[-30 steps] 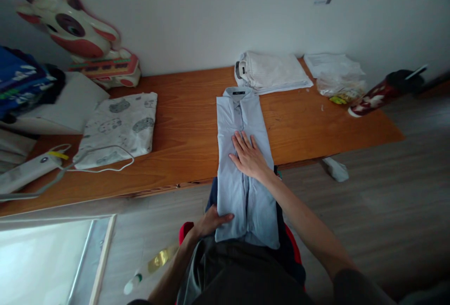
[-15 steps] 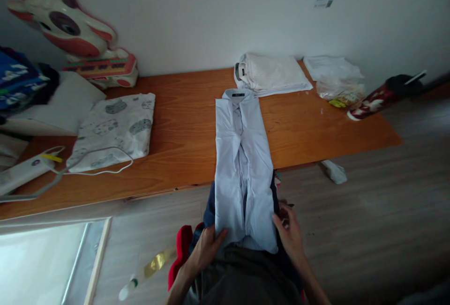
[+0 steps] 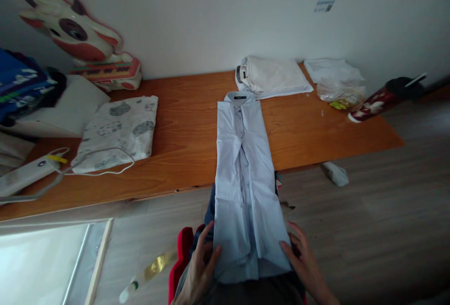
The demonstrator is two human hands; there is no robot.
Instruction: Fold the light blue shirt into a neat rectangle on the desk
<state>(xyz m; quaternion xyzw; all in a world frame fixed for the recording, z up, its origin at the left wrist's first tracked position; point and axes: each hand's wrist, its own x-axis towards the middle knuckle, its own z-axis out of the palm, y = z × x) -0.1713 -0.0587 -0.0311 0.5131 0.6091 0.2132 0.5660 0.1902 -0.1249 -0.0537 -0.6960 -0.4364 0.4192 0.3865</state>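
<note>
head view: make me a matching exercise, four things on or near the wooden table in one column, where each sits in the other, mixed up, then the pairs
Things
1. light blue shirt
2. white folded cloth
3. cat-print cloth
4. dark red cup

Places
A. lying on its side at the table's right end
B. left part of the table, a white cable across it
C. hanging over the front edge, both hands at its hem
D. by the wall, behind the shirt's collar

Pairs: 1-C, 2-D, 3-B, 4-A

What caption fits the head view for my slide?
Both hands, left hand and right hand, grip the bottom hem of a light blue shirt laid lengthwise across a wooden table.
</note>
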